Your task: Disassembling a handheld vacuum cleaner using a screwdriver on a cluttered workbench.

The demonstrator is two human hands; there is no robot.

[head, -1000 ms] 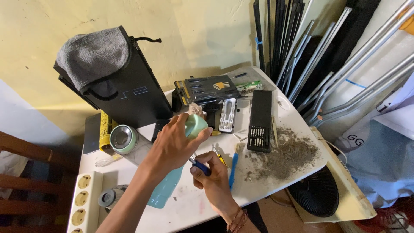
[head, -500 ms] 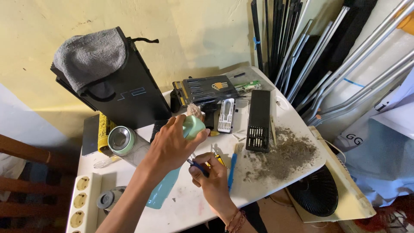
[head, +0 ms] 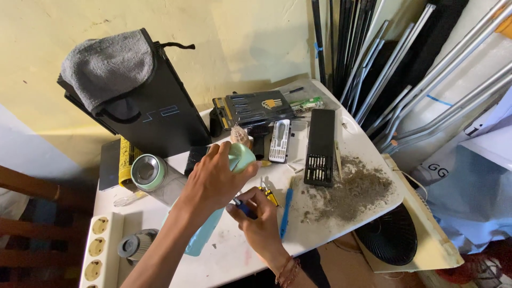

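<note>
Left hand (head: 213, 181) remained clenched round pale green object (head: 242, 156), just right of black console (head: 154, 114). Right hand (head: 261, 221) fingers grasped blue tool (head: 244, 208) below it. Little shift since previous frames; same handling step judged ongoing.

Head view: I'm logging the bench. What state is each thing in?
Left hand: gripping the mint-green device.
Right hand: holding a blue-handled tool.
Black console: upright, grey cloth draped on top.
Bit case: open.
Table: dust pile at right.
</note>
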